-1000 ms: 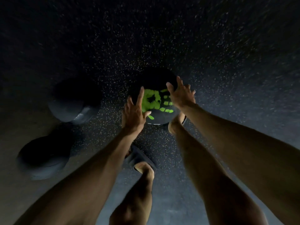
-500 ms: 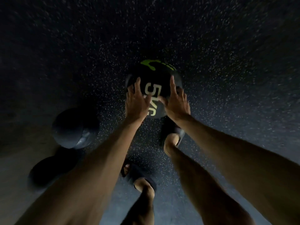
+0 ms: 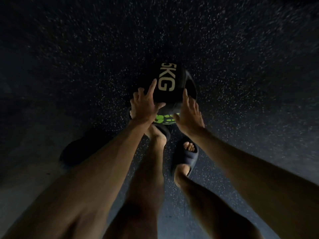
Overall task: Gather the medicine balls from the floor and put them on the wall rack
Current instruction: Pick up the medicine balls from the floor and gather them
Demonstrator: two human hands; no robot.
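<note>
A black medicine ball (image 3: 179, 80) marked "5KG" in pale letters, with a green print on its near underside, is low over the dark speckled floor just ahead of my feet. My left hand (image 3: 145, 106) presses its near left side with fingers spread. My right hand (image 3: 188, 114) presses its near right side, fingers straight. Whether the ball rests on the floor or is lifted off it, I cannot tell. A second dark ball (image 3: 76, 152) lies on the floor to the left, partly hidden by my left forearm.
My two feet in dark slides stand close behind the ball, the left foot (image 3: 159, 133) nearly under it and the right foot (image 3: 187, 157) a little nearer. Speckled rubber floor (image 3: 250, 66) spreads all around. The scene is very dim.
The ball has turned between my hands: the "5KG" mark now faces up and the green print has gone to the near underside. Only one of the two left balls remains in view.
</note>
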